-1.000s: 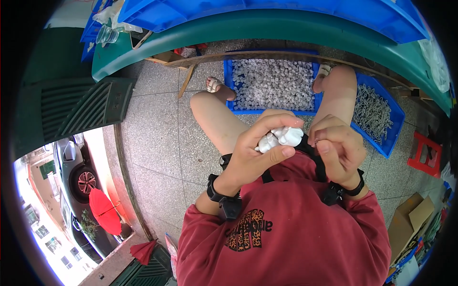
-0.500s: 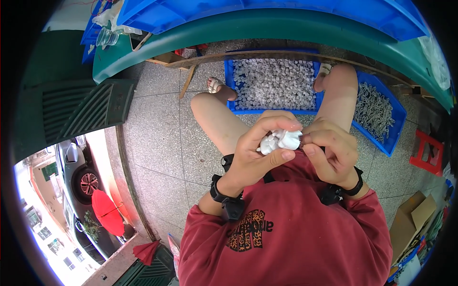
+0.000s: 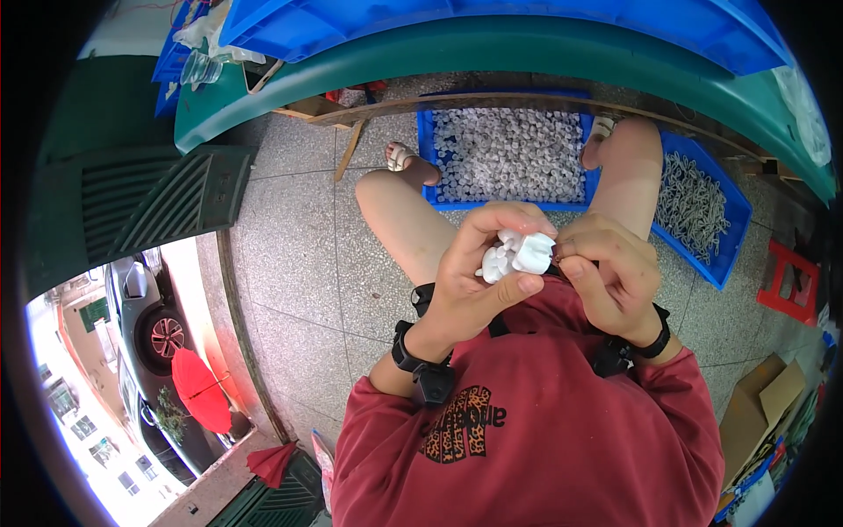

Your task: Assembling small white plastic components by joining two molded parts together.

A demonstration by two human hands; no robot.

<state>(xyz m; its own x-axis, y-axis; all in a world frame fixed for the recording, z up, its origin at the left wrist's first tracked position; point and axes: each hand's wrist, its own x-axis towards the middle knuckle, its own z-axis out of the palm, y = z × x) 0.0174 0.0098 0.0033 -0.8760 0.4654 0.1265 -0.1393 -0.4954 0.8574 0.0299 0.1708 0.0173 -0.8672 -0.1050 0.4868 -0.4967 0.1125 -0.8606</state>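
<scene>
In front of my lap, my left hand [image 3: 467, 283] is closed around a small white figure-like plastic piece [image 3: 532, 255], with a lumpy end toward the palm and a smoother, blocky end facing right. My right hand [image 3: 617, 274] is closed in a pinch right beside that blocky end. Something small and dark shows at its fingertips, too small to name. Between my feet lies a blue tray [image 3: 426, 145] filled with many small white parts [image 3: 509, 158].
A second blue tray [image 3: 736, 211] of metal hook-like pieces [image 3: 691, 206] stands to the right. The green table edge [image 3: 492, 57] with a large blue bin [image 3: 544, 22] runs ahead. A red stool [image 3: 790, 283] and an open cardboard box [image 3: 757, 413] are at the right.
The white piece has turned slightly in my left hand, so its blocky end shows more squarely. My right hand keeps its pinch there, and the whole view has shifted a little.
</scene>
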